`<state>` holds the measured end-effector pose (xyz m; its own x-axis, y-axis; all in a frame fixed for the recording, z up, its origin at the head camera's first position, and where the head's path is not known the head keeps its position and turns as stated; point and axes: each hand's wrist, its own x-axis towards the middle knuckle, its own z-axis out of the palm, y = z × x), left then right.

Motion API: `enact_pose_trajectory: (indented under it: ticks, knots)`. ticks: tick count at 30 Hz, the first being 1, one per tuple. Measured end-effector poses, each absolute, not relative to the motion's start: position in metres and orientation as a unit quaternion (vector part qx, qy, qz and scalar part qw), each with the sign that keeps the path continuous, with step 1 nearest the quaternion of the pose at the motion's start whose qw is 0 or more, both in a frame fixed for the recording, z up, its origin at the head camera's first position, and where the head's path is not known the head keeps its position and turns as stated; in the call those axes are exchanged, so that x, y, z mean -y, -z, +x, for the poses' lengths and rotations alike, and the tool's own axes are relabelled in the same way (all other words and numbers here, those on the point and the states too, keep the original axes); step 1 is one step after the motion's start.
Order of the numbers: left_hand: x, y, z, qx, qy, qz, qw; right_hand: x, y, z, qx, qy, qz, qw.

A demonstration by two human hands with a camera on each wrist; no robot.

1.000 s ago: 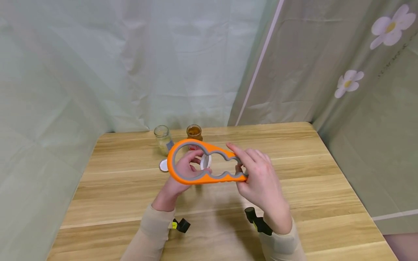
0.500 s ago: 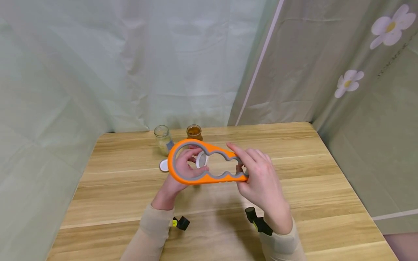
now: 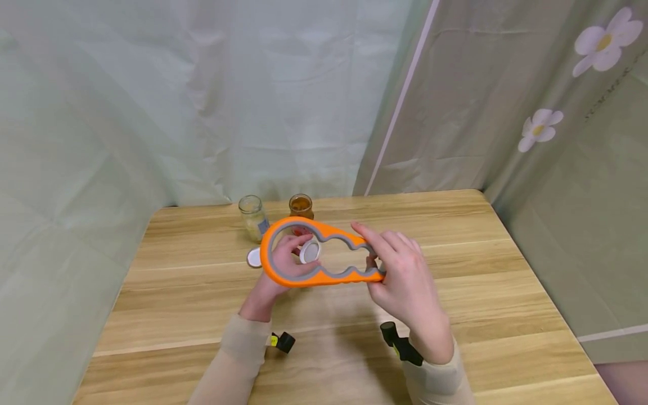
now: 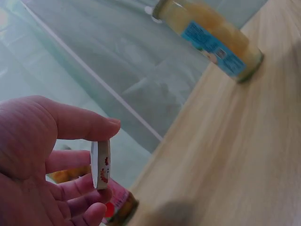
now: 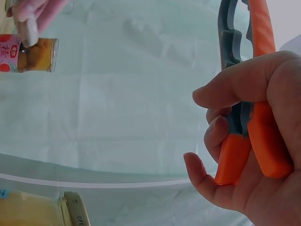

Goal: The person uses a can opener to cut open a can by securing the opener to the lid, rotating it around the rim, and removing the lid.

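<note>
My left hand (image 3: 287,264) pinches a white lid (image 3: 310,251) between thumb and fingers. In the left wrist view the lid (image 4: 100,165) shows edge-on, with small red marks on its rim. My right hand (image 3: 405,281) grips the narrow end of an orange and grey jar opener (image 3: 331,231), raised above the table, its large loop in front of the left hand in the head view. Beyond the left hand stands an uncapped glass jar (image 3: 301,204) with amber contents and a pink label. Left of it is another uncapped jar (image 3: 251,216) with pale contents.
A second white lid (image 3: 254,257) lies on the wooden table (image 3: 481,270), partly behind the opener. A capped jar (image 5: 33,209) of pale yellow contents appears at lower left in the right wrist view. A pale curtain (image 3: 283,101) borders the table's back.
The white lid in my left hand has moved slightly left and turned, so its face shows more toward the head camera. My right hand and the jar opener have barely moved.
</note>
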<state>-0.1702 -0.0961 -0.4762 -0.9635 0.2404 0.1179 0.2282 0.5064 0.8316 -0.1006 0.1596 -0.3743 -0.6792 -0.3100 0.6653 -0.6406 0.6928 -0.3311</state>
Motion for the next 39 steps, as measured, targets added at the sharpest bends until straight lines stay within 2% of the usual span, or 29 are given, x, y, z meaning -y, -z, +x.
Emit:
enact_pose_trajectory:
  ticks: [4, 16, 39]
  knots:
    - [0.097, 0.485, -0.173, -0.881, -0.458, 0.119, 0.017, -0.16, 0.374, -0.101, 0.872, -0.281, 0.273, 0.293]
    - [0.097, 0.494, -0.175, -0.891, -0.44, 0.106, -0.027, -0.16, 0.372, -0.101, 0.872, -0.284, 0.267, 0.297]
    - [0.1, 0.525, -0.188, -0.913, -0.402, 0.06, -0.023, -0.16, 0.374, -0.102, 0.873, -0.279, 0.267, 0.297]
